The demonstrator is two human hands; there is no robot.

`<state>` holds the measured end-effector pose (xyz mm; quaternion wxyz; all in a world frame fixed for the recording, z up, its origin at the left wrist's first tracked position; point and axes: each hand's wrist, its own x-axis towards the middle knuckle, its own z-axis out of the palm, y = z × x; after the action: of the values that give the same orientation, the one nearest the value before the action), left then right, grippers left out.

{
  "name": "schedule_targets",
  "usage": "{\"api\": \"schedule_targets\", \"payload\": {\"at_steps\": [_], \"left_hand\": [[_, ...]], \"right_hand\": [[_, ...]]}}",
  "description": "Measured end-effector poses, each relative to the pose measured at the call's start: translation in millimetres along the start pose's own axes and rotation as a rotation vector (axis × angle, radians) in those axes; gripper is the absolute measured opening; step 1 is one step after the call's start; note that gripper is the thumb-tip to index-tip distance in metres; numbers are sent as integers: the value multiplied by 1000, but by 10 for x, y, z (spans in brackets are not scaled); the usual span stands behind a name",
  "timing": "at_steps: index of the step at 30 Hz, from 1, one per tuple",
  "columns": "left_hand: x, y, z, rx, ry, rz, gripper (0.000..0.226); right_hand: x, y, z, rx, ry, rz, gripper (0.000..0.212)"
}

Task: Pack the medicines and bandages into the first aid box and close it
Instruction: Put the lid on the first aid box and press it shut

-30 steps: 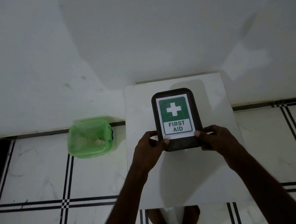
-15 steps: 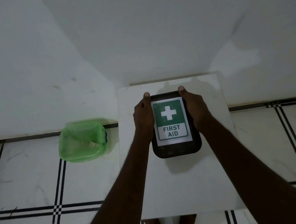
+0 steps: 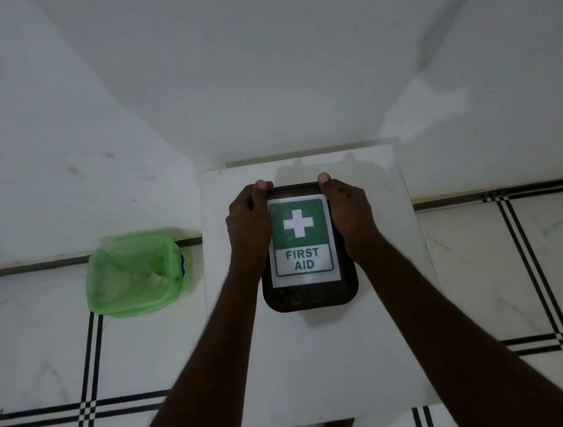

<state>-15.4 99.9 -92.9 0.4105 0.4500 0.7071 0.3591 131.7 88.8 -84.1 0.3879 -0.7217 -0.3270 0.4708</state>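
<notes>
A dark first aid box (image 3: 311, 293) lies flat on a small white table (image 3: 321, 354), lid down, with a green and white "FIRST AID" label on top. My left hand (image 3: 248, 221) lies along the box's left edge, its fingertips curled over the far left corner. Along the right edge rests my right hand (image 3: 346, 208), fingertips at the far right corner. Both palms press on the lid's far half. No medicines or bandages are in view.
A small bin lined with a green bag (image 3: 134, 272) stands on the tiled floor left of the table, against the white wall. My feet show under the table's near edge.
Both hands have moved from the box's near edge to its far corners, and the box now sits slightly nearer on the table. Since half a second ago little has moved.
</notes>
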Motion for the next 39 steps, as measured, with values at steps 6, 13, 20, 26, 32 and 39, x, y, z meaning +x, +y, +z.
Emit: {"api": "schedule_targets", "payload": {"at_steps": [6, 13, 20, 26, 32, 39], "left_hand": [[-97, 26, -38, -36, 8, -4, 41], [-730, -237, -80, 141, -67, 155, 58], [-754, -191, -57, 256, -92, 196, 59], [-720, -214, -55, 321, -59, 204, 60], [-645, -101, -84, 538, -23, 349, 65], [-422, -188, -9, 639, -168, 483, 66]], "right_hand": [[-11, 23, 4, -141, 53, -80, 51], [-593, 473, -65, -380, 96, -208, 38], [-529, 487, -26, -413, 161, -207, 35], [-518, 519, -27, -443, 192, -263, 36], [-465, 350, -64, -587, 179, -439, 59], [-225, 334, -82, -799, -85, -757, 61]]}}
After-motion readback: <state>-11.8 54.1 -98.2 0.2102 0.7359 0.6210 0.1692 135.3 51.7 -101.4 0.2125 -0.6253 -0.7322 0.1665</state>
